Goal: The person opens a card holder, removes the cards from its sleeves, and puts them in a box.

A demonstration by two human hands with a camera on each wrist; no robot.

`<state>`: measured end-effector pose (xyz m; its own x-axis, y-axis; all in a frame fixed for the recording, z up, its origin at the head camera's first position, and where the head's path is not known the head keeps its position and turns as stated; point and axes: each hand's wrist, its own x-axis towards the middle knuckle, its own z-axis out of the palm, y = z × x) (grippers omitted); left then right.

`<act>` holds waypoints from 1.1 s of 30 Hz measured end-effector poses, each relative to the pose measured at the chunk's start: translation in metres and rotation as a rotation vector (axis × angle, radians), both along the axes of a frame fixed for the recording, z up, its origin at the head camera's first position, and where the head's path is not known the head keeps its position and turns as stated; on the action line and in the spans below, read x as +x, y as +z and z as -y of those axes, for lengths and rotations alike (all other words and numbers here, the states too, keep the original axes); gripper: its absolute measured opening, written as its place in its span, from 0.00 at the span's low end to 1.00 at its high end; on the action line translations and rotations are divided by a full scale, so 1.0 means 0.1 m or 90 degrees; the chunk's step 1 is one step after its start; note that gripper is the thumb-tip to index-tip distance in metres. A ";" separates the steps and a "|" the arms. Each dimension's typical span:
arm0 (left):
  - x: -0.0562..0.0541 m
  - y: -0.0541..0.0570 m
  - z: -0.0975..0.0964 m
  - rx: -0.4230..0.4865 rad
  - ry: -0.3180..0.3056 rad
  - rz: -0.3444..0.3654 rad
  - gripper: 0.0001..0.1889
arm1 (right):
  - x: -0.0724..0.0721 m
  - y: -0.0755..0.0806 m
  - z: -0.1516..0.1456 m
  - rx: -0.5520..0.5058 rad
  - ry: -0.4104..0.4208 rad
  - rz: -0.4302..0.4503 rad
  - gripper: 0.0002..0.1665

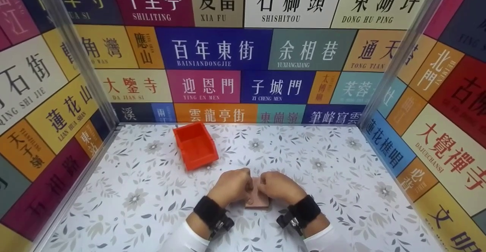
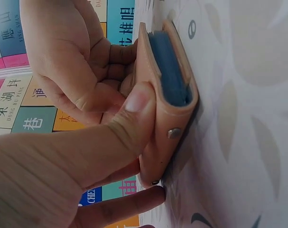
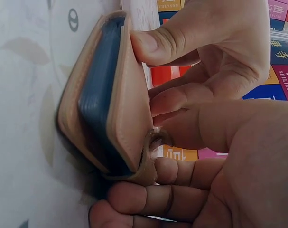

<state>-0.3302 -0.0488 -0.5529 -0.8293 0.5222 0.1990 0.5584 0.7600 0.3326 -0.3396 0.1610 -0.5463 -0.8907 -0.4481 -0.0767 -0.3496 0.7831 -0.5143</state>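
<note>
A small tan leather card holder (image 1: 258, 202) with a strap lies on the table between my two hands. Blue sleeves (image 3: 97, 90) show along its edge in the right wrist view. My left hand (image 1: 231, 185) holds it from the left, the thumb (image 2: 140, 105) pressed on the cover near a metal snap stud (image 2: 173, 132). From the right, my right hand (image 1: 283, 187) pinches the card holder's strap, bent up with its snap (image 3: 156, 141), between thumb and fingers. In the head view both hands hide much of the card holder.
An orange-red plastic bin (image 1: 197, 145) stands farther back on the left. The table (image 1: 152, 214) has a leaf-and-flower cover. Panels with colourful printed signs (image 1: 212, 49) close off the back and both sides.
</note>
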 end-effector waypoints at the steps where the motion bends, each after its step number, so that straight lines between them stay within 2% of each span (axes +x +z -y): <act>1: 0.00 0.00 0.00 0.001 -0.001 0.001 0.16 | 0.00 0.00 -0.01 0.000 0.001 0.000 0.14; 9: 0.00 0.00 0.01 -0.005 0.007 0.012 0.15 | 0.01 0.02 -0.02 0.006 0.007 0.001 0.14; 15: 0.02 0.01 0.00 -0.003 0.012 0.021 0.16 | 0.04 0.06 -0.06 -0.005 0.007 0.050 0.17; 19: 0.03 0.04 -0.02 -0.002 0.011 0.013 0.14 | 0.00 0.06 -0.13 -0.022 0.012 0.070 0.12; 26: 0.05 0.07 -0.05 0.003 0.002 0.017 0.11 | -0.11 0.01 -0.26 -0.127 0.006 0.125 0.03; 33: 0.04 0.07 -0.05 0.033 0.018 0.048 0.13 | -0.21 -0.08 -0.31 -0.252 -0.040 0.180 0.15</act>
<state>-0.3262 -0.0434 -0.5460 -0.8569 0.4893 0.1625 0.5095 0.7552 0.4124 -0.3605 0.1922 -0.5547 -0.8856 -0.4381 -0.1544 -0.1119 0.5238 -0.8445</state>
